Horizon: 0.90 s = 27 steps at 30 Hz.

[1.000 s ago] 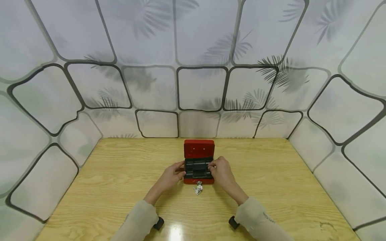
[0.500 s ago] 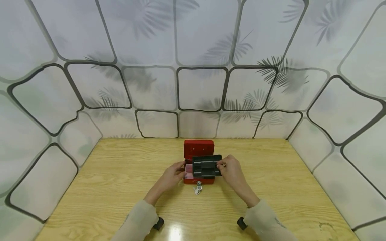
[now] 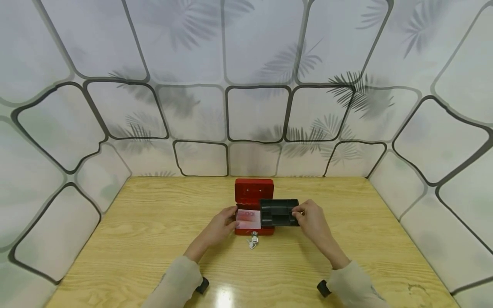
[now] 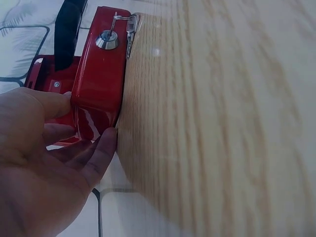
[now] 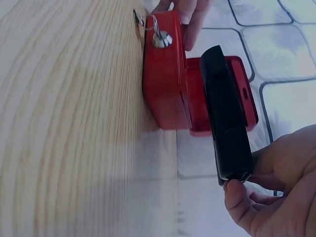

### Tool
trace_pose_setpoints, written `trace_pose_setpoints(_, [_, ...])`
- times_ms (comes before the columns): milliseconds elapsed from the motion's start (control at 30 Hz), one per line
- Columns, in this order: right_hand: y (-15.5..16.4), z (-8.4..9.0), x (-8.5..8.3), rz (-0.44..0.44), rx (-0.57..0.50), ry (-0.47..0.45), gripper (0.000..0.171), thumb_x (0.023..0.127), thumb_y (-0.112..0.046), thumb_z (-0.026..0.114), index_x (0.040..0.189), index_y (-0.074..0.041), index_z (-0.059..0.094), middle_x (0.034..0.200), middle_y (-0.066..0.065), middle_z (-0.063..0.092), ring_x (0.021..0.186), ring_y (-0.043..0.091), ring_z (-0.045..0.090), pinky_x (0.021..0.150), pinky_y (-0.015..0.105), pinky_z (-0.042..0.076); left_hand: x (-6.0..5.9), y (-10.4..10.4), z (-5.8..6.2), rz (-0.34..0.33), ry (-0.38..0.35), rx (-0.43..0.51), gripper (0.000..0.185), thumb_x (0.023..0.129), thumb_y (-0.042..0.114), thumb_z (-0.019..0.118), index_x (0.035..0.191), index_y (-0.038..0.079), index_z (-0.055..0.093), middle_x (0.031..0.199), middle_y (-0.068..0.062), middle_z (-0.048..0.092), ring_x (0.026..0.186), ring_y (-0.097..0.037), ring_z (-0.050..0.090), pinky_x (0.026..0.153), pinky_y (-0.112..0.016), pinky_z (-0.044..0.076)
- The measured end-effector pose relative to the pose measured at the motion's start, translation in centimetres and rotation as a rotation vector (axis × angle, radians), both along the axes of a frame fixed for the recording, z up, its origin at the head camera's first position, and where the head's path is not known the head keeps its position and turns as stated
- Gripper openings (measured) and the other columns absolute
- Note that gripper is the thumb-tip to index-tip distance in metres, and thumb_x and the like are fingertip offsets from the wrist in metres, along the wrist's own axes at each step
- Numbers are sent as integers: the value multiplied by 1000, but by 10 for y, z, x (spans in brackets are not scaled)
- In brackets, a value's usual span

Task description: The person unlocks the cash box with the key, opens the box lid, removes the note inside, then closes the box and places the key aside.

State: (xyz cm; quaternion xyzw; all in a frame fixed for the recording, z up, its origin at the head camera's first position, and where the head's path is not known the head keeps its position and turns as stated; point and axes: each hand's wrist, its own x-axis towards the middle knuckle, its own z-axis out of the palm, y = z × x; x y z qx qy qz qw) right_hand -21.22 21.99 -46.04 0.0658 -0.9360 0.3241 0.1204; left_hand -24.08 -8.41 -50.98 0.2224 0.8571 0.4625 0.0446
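Right hand (image 3: 313, 219) pinches black coin tray (image 3: 275, 207), long side running left over cash box (image 3: 266, 232); left hand (image 3: 218, 226), fingers loose, touches box.

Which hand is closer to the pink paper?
Left: the left hand touches the left side of the red box, beside the pink paper; the right hand is farther right, pinching the black tray.
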Motion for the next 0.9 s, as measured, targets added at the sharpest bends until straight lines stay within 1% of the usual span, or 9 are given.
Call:
trace_pose_setpoints(100, [8,1,3,-10,6,-13,7,94,0,73,97,2,79,98,14,64,77,21,59,59,29,49,0,0,1,-4,11,-25,54,103,2,61,150,-16,40,151,-34,43,136,-45,49,113,-55,40])
trace_pose_setpoints(233, [19,4,6,-16,8,-28,8,95,-1,72,99,3,79,101,16,64,75,21,58,57,28,47,0,0,3,-4,8,-45,55,103,3,61,150,-16,39,154,-33,40,142,-46,42,116,-55,36])
trace_pose_setpoints(400, [36,6,7,-32,16,-49,11,97,-2,70,101,3,78,102,16,63,74,20,57,56,27,46,-1,-1,3,-23,17,-76,55,104,3,59,151,-16,37,156,-34,37,144,-47,38,117,-56,33])
trace_pose_setpoints(500, [46,7,7,-44,20,-59,12,98,-3,70,103,4,78,104,18,63,74,21,57,56,28,45,-1,-1,3,-36,30,-112,55,105,4,57,151,-16,36,156,-34,36,145,-47,37,117,-55,33])
trace_pose_setpoints(667, [62,9,3,-54,26,-44,13,98,-4,70,103,5,78,108,24,63,76,24,58,57,30,45,-1,1,4,-40,25,-182,55,107,6,55,153,-15,33,159,-32,33,147,-44,35,118,-53,33])
trace_pose_setpoints(767, [70,8,-1,-63,28,-28,13,98,-5,70,103,5,78,108,25,64,78,26,59,59,31,46,0,1,6,-46,29,-208,55,108,8,53,154,-15,32,159,-32,32,147,-43,35,119,-53,32])
trace_pose_setpoints(900, [79,6,-9,-64,19,-22,14,99,-4,68,104,6,78,108,28,65,76,26,60,58,30,47,2,0,7,-62,55,-220,55,108,7,53,153,-16,32,158,-34,32,146,-45,36,118,-54,32])
